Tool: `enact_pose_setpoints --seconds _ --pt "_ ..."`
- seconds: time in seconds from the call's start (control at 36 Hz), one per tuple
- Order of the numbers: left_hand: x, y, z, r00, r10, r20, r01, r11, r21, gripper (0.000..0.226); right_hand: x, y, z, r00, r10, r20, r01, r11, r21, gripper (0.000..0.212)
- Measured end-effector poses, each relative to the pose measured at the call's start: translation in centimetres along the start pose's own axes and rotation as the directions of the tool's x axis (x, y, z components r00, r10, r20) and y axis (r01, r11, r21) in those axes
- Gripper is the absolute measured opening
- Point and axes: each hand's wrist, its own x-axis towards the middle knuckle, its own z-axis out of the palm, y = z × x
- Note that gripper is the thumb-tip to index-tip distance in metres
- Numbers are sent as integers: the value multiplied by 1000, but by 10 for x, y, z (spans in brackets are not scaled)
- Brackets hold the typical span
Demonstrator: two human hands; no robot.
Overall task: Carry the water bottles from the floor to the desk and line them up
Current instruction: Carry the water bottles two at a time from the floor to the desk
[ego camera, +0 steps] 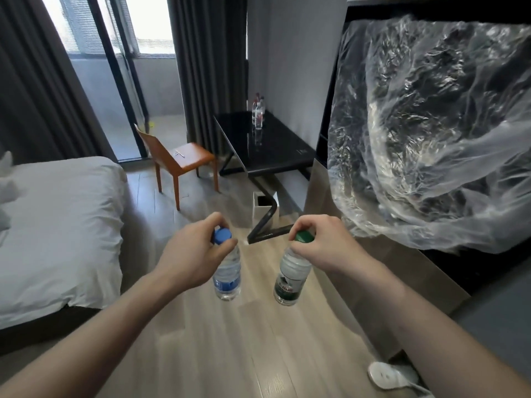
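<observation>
My left hand grips a clear bottle with a blue cap and blue label by its neck, hanging upright above the wooden floor. My right hand grips a second bottle with a green cap and dark green label the same way. Both bottles hang side by side in the middle of the view. Farther ahead stands the black desk, with a few red-capped bottles in a close row near its far edge by the wall.
An orange chair stands left of the desk. A bed with white sheets fills the left. A white bin sits under the desk by its black leg. Crumpled clear plastic covers a unit on the right. A white slipper lies bottom right.
</observation>
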Motion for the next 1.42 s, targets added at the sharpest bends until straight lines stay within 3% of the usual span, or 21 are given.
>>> enact_pose_setpoints --seconds 0.19,0.44,0.83,1.11,1.42 --pt "104 -44 -3 1000 -3 19 4 1000 -22 18 112 10 17 999 32 8 -32 999 7 7" --pt "255 -103 6 999 -44 15 45 998 -39 18 280 41 44 998 -40 50 38 999 34 6" --pt "461 -209 -8 981 -69 -181 76 997 30 24 530 46 71 989 -102 108 98 994 46 6" --pt "601 -295 -14 994 -61 -90 60 998 -13 23 675 43 112 994 -42 100 36 997 62 6" --pt "767 -379 -14 999 37 -19 -37 999 13 20 810 53 151 994 107 -14 -105 991 83 13"
